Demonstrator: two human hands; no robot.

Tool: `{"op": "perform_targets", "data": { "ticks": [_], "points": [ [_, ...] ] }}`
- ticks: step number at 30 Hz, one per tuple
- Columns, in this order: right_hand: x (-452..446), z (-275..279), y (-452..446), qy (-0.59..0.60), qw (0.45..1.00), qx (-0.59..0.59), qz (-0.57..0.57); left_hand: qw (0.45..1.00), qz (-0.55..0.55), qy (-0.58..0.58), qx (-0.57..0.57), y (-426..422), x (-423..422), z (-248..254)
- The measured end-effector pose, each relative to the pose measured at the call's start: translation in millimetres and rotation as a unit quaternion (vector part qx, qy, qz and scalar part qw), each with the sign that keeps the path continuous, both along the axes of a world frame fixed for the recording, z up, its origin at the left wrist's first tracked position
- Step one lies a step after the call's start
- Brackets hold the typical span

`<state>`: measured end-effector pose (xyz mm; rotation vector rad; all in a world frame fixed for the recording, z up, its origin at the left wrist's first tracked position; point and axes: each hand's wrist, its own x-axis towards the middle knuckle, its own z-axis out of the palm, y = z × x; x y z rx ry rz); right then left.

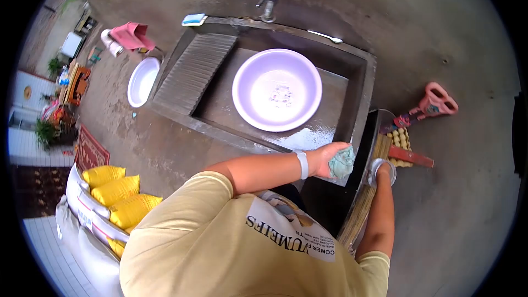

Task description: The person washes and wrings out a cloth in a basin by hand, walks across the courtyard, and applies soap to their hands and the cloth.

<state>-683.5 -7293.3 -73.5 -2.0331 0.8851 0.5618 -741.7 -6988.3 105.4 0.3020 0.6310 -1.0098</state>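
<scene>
left hand with fingers bunched round a greenish rag, right by the sink corner, purple tub sitting inside, right hand low beside it, can't tell those fingers tbh

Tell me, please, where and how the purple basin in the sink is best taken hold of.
Most likely by the rim at its left and right sides, coming from above. The purple basin sits upright in the sink, its rim apart from both washboard and right wall. The left hand would need to release the green cloth first.
</scene>
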Motion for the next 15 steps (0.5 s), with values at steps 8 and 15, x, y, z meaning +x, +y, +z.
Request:
{"op": "perform_targets", "data": {
  "ticks": [8, 15],
  "points": [
    [-11, 80, 29, -0.007, 0.977, -0.057, 0.206, 0.999, 0.024, -0.032, -0.018, 12, -8, 8],
    [-17, 135, -1, -0.147, 0.875, -0.168, 0.429, 0.997, 0.052, -0.046, -0.037, 46, -29, 13]
  ]
}}
